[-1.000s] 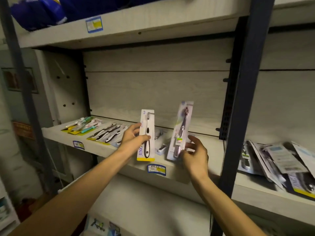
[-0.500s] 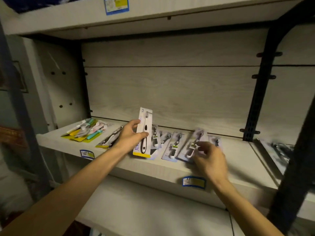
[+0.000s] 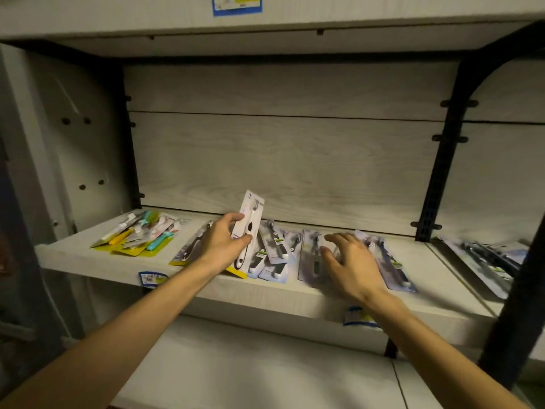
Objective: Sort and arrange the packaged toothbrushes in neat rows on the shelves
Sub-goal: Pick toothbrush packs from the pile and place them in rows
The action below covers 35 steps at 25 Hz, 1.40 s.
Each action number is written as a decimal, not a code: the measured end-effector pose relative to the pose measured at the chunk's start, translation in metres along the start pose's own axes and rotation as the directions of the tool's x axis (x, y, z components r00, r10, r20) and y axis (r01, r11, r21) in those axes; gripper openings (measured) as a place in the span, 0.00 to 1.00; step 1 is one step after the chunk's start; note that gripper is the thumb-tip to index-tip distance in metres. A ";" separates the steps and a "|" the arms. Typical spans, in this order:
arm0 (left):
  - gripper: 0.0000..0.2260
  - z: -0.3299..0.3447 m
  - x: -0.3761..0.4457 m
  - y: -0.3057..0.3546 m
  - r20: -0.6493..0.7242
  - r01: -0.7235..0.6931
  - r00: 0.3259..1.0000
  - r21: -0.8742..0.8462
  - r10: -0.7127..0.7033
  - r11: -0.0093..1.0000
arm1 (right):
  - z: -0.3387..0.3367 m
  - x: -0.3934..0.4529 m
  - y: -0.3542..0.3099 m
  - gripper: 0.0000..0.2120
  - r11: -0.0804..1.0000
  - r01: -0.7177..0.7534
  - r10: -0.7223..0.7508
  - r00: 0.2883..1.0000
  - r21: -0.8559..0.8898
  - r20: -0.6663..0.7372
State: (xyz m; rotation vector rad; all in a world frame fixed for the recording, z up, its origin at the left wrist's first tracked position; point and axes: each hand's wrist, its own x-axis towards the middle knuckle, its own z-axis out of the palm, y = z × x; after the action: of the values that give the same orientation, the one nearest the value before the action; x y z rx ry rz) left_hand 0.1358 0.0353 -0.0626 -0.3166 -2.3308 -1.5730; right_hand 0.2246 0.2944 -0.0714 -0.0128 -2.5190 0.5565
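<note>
Head view takes the shelf board (image 3: 88, 255) as its landmark and runs along it from the left. At the board's left end lies a loose heap of bright toothbrush packs (image 3: 138, 236), yellow, teal and white, fanned and overlapping, not yet squared up. Next along, a dark pack on a yellow card (image 3: 190, 249) lies flat, partly under the left wrist. Above the board's middle the left hand (image 3: 222, 246) grips a white-carded toothbrush pack (image 3: 249, 228), thumb across the front and fingers behind, holding it upright with its lower end close to the board; a second ago it held this same pack, so that one is not placed yet. Just right of it sits a row of grey-blue packs (image 3: 274, 249), some overlapping. The change is on the right: the pink-handled pack (image 3: 383, 258) that the right hand (image 3: 351, 261) held up a second ago now lies flat on the board at the row's right end, and the hand hovers over it with fingers spread and loosely curled, gripping nothing. I judge one pack sorted, with the white one next. Beyond the black upright (image 3: 436, 172), another pile of packs (image 3: 486, 261) lies blurred and untidy.
</note>
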 end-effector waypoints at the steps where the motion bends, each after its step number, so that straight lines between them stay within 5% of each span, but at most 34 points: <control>1: 0.24 -0.003 0.001 0.000 -0.006 -0.005 1.000 0.040 0.006 0.999 | 0.006 0.005 -0.009 0.25 1.000 0.022 -0.022 0.999 -0.008 0.048; 4: 0.20 -0.013 0.006 -0.006 -0.048 -0.015 0.999 0.173 0.024 0.985 | 0.026 0.011 -0.034 0.37 0.994 0.089 -0.080 0.987 -0.059 0.137; 11: 0.13 -0.033 0.010 -0.038 -0.033 -0.064 0.995 0.518 0.095 0.853 | 0.045 0.007 -0.045 0.30 0.986 0.114 -0.087 0.975 -0.124 0.204; 18: 0.09 -0.006 0.004 0.001 -0.002 -0.307 0.941 0.418 0.339 0.855 | 0.011 -0.003 -0.030 0.25 0.998 0.052 -0.052 0.999 -0.037 -0.005; 23: 0.10 0.050 -0.018 0.039 0.129 -0.432 0.902 0.302 0.413 0.850 | -0.036 -0.010 0.035 0.24 0.989 -0.147 0.145 0.981 -0.005 -0.129; 29: 0.14 0.074 -0.009 0.044 0.155 -0.311 0.950 0.402 0.271 0.861 | -0.037 -0.011 0.055 0.21 0.991 -0.122 0.116 0.988 -0.051 -0.105; 35: 0.23 0.079 -0.003 0.019 0.265 -0.242 0.958 0.527 0.113 0.815 | -0.044 -0.010 0.075 0.19 0.941 -0.317 0.314 0.949 -0.118 -0.044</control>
State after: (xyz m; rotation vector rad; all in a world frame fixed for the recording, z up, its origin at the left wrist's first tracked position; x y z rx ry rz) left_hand 0.1347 0.1151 -0.0748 -0.5692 -2.7035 -0.7422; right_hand 0.2479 0.3785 -0.0721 -0.4746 -2.5385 0.5187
